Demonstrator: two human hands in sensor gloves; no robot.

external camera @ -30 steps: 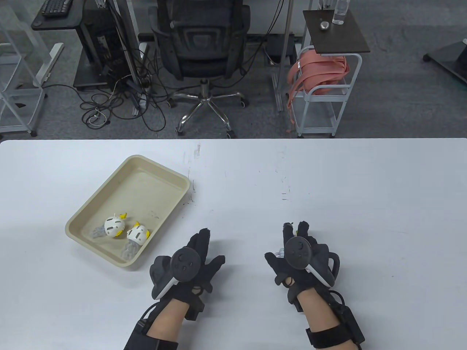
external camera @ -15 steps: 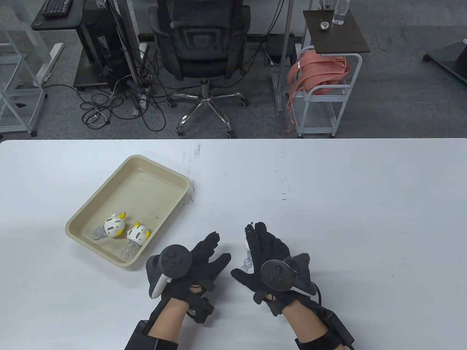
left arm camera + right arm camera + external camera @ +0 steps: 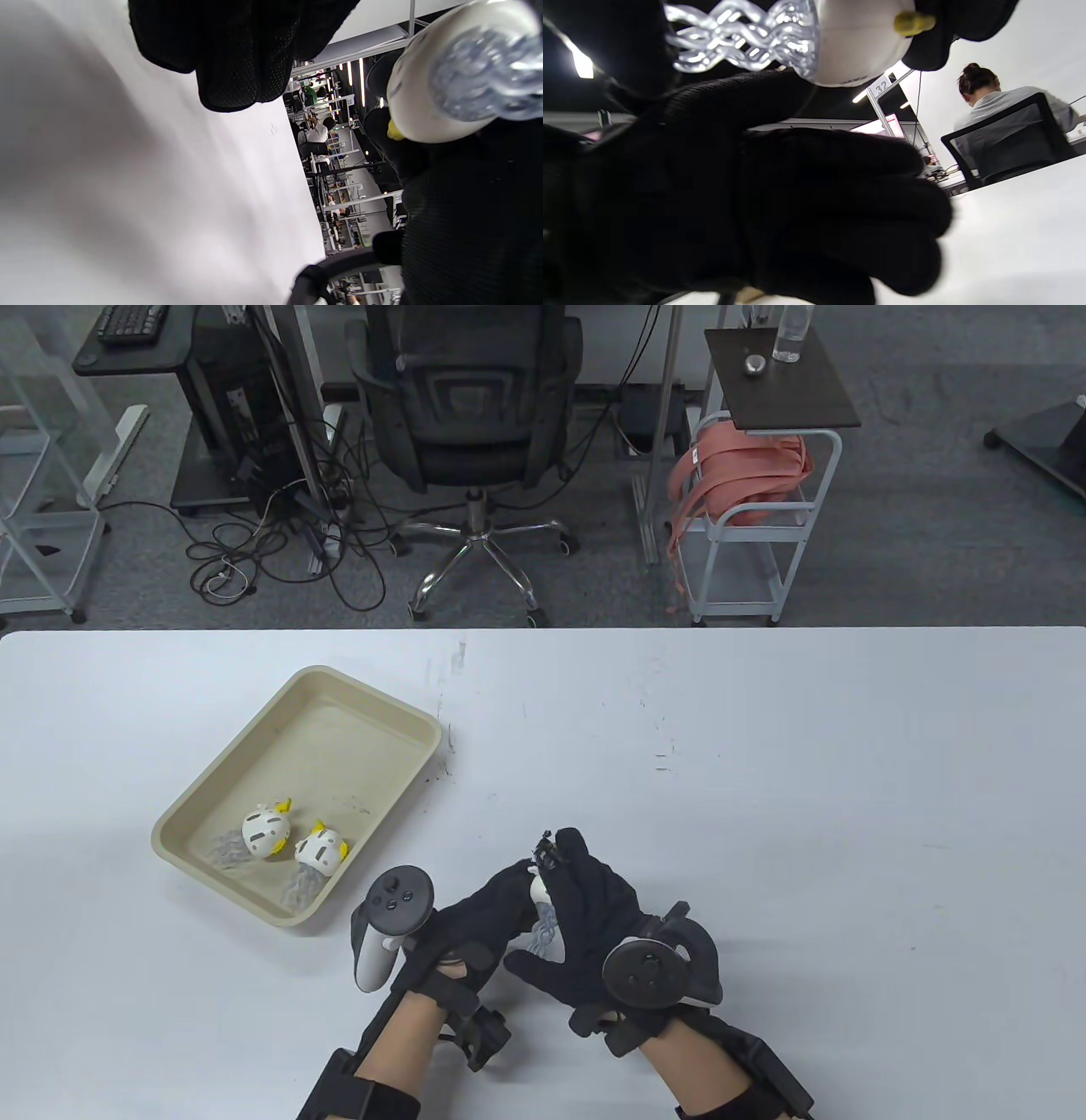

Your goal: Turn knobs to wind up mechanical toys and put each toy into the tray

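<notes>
A wind-up toy with a white body and clear wavy tentacles is held above the table near its front edge. My right hand grips it between fingers and thumb. In the right wrist view the toy shows its yellow knob pointing right. My left hand has come up against the toy from the left with fingers stretched out; in the left wrist view its fingertips hang apart from the toy. A beige tray at the left holds two more toys.
The white table runs wide to the right and behind the hands. Beyond its far edge stand an office chair and a small cart with pink straps. The tray's near corner lies close to my left wrist.
My right hand has carried the toy left and turned its palm inward. My left hand has turned and reached right until the two hands meet at the toy.
</notes>
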